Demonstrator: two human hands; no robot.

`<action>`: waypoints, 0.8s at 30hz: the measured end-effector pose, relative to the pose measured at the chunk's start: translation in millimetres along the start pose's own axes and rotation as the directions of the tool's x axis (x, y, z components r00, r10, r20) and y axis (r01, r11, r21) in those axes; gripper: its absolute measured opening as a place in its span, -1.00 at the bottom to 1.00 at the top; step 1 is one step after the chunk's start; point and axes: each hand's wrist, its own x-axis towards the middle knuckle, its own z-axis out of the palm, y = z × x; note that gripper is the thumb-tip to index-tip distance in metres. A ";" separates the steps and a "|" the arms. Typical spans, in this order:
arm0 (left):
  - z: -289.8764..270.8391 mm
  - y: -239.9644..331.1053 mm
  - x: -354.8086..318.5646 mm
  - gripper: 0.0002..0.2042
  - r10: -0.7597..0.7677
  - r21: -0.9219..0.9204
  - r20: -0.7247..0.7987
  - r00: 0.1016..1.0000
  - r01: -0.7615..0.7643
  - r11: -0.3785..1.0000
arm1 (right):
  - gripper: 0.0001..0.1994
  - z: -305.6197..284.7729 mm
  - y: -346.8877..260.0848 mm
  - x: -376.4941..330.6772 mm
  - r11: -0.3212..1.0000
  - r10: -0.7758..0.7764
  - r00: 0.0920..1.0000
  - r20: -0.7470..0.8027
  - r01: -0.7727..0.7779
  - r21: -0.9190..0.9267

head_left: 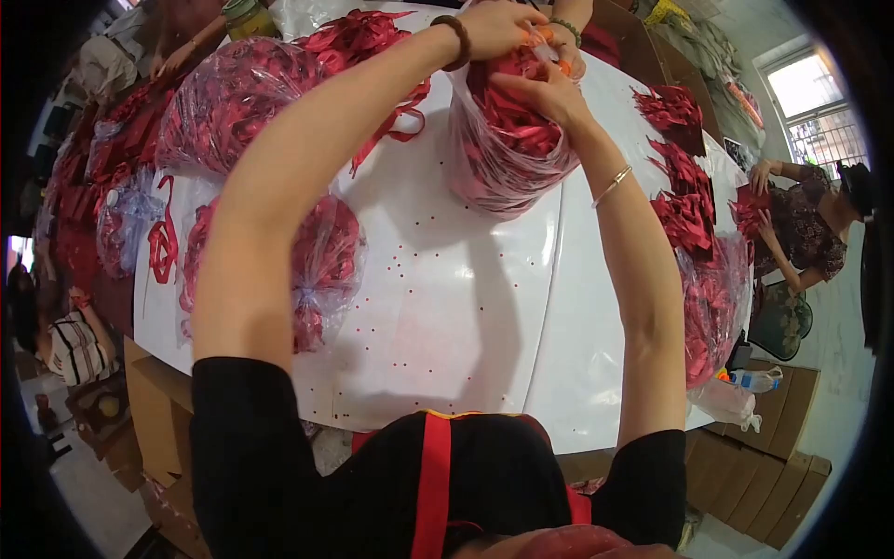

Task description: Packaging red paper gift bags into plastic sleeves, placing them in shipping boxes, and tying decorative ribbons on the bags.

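Note:
At the far middle of the table a clear plastic bag (498,182) stands upright, full of red ribbon-like pieces (507,116). My left hand (498,30), with a brown bead bracelet at its wrist, grips the gathered plastic near the bag's mouth. Lower and to the right, my right hand (551,96) closes on the mouth's edge, its thumb lying across the red pieces. A metal bangle circles that wrist. Small bright orange bits (538,35) show by the fingertips; what they are, I cannot make out. Another person's hand (573,54), below a green bracelet, is close beside mine.
More filled bags lie on the white table (447,345): a large one (237,98) at left, a smaller one (326,247) beneath my left arm, another (715,307) at right. Red bundles (684,191) line the right edge. Cardboard boxes (764,447) stand near right. A person (805,219) works there.

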 end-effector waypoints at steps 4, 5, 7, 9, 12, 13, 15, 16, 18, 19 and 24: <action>11.5 83.9 -69.3 -0.50 -0.242 0.900 0.205 0.948 -0.085 0.428 | 0.04 7.8 -4.0 18.6 0.961 -0.144 0.988 -0.062 0.124 -0.249; 9.7 92.2 -84.9 -0.43 -0.360 0.916 0.230 0.904 -0.077 0.393 | 0.06 11.9 -13.4 14.6 0.951 -0.098 0.994 -0.043 0.081 -0.299; 3.7 88.3 -109.4 -0.31 -0.288 0.940 0.218 0.932 -0.121 0.319 | 0.07 12.7 -20.5 10.0 0.948 -0.078 0.997 0.003 0.075 -0.308; 3.9 80.0 -118.2 -0.25 -0.245 0.929 0.258 0.934 -0.170 0.329 | 0.11 9.2 -1.7 22.8 0.942 -0.074 0.997 -0.018 0.064 -0.329; 13.5 70.2 -137.6 -0.58 -0.200 0.935 0.274 0.941 -0.212 0.284 | -0.14 20.1 -24.4 6.3 0.937 -0.078 0.994 -0.072 0.048 -0.347; 21.9 62.0 -136.4 -0.66 -0.110 0.930 0.274 0.955 -0.234 0.285 | -0.09 16.2 -20.3 9.6 0.954 -0.082 0.995 -0.058 0.061 -0.295; 33.0 56.9 -133.5 -0.74 -0.069 0.840 0.316 0.946 -0.245 0.485 | 0.07 11.8 -23.9 10.8 0.954 -0.046 0.999 -0.005 0.042 -0.296; 42.1 64.0 -133.4 -0.76 -0.099 0.796 0.346 0.933 -0.235 0.558 | 0.07 9.3 -19.3 14.2 0.954 -0.038 0.999 -0.017 0.031 -0.298; 50.0 73.2 -131.2 -0.82 -0.101 0.820 0.273 0.957 -0.176 0.545 | 0.09 9.5 -18.1 20.4 0.952 -0.045 0.999 -0.009 0.040 -0.304; 51.8 76.3 -128.7 -0.82 -0.125 0.826 0.216 0.968 -0.113 0.552 | 0.12 9.4 -20.0 19.6 0.931 -0.040 0.999 -0.020 0.030 -0.364; 70.9 79.9 -152.2 -0.78 0.286 0.843 0.193 0.939 -0.308 0.440 | 0.14 11.1 -25.4 10.3 0.901 -0.029 0.999 -0.020 0.017 -0.434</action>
